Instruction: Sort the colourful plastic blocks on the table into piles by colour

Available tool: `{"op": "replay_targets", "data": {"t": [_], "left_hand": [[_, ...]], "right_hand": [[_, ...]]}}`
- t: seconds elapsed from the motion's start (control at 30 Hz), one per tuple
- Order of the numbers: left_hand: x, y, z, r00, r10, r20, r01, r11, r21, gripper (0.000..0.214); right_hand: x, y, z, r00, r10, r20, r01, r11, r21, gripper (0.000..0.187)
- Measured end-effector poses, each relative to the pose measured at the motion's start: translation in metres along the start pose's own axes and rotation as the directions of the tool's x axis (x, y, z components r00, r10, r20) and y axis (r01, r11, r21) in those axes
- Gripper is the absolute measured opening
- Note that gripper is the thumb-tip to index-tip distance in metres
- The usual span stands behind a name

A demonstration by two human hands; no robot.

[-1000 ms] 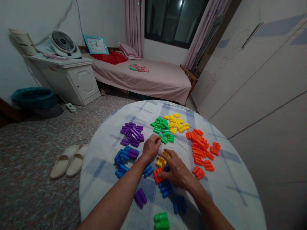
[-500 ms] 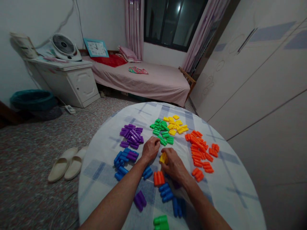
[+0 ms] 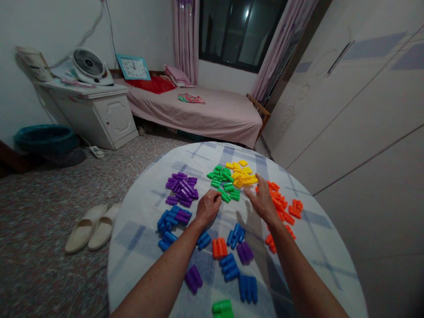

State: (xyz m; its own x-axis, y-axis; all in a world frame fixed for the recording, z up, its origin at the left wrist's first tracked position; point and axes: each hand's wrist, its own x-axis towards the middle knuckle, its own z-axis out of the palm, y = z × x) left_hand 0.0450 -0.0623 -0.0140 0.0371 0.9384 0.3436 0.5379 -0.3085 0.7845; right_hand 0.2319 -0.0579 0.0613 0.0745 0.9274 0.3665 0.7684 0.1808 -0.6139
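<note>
My left hand (image 3: 209,206) is curled closed over the table, just left of the loose green plastic pieces (image 3: 228,191); whatever its fingers may hold is hidden. Beyond it on the right, my right hand (image 3: 262,201) reaches to the pile of yellow pieces (image 3: 243,178), thumb and fingers apart, with nothing seen between them. Its wrist passes in front of the orange pile (image 3: 280,204). Nearer me, between my forearms, lie an orange ribbed piece (image 3: 219,248), several blue pieces (image 3: 229,266), a purple piece (image 3: 244,253) and a green piece (image 3: 222,308).
A purple pile (image 3: 182,189) and a blue group (image 3: 170,218) lie on the left of the round table covered by a checked cloth (image 3: 142,203). Slippers (image 3: 96,227) stand on the floor. A bed (image 3: 198,110) and a wardrobe (image 3: 357,145) are beyond.
My right hand has moved forward and right from the middle to the yellow pile and let go of the yellow piece. Blue and purple pieces it covered now show. My left hand stays put.
</note>
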Motion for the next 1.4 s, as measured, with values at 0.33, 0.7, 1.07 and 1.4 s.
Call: {"op": "replay_targets", "data": {"t": [0.33,0.7,1.07,1.4], "left_hand": [[0.0,0.002,-0.002,1.0,0.004,0.008,-0.004,1.0,0.008,0.021],[0.0,0.001,-0.002,1.0,0.013,0.007,-0.013,1.0,-0.005,0.021],[0.0,0.0,-0.001,1.0,0.006,0.006,-0.006,1.0,0.012,0.021],[0.001,-0.001,-0.001,1.0,0.015,0.006,-0.015,1.0,0.003,0.021]], "right_hand": [[-0.122,-0.005,-0.01,0.888,-0.074,0.453,0.02,0.992,0.123,0.057],[-0.141,-0.051,0.012,0.861,-0.178,0.477,0.244,0.966,-0.081,0.04],[-0.114,0.005,-0.015,0.978,-0.146,0.148,0.172,0.969,-0.177,0.039],[-0.108,0.038,-0.023,0.987,-0.088,-0.132,0.065,0.984,-0.165,0.037]]}}
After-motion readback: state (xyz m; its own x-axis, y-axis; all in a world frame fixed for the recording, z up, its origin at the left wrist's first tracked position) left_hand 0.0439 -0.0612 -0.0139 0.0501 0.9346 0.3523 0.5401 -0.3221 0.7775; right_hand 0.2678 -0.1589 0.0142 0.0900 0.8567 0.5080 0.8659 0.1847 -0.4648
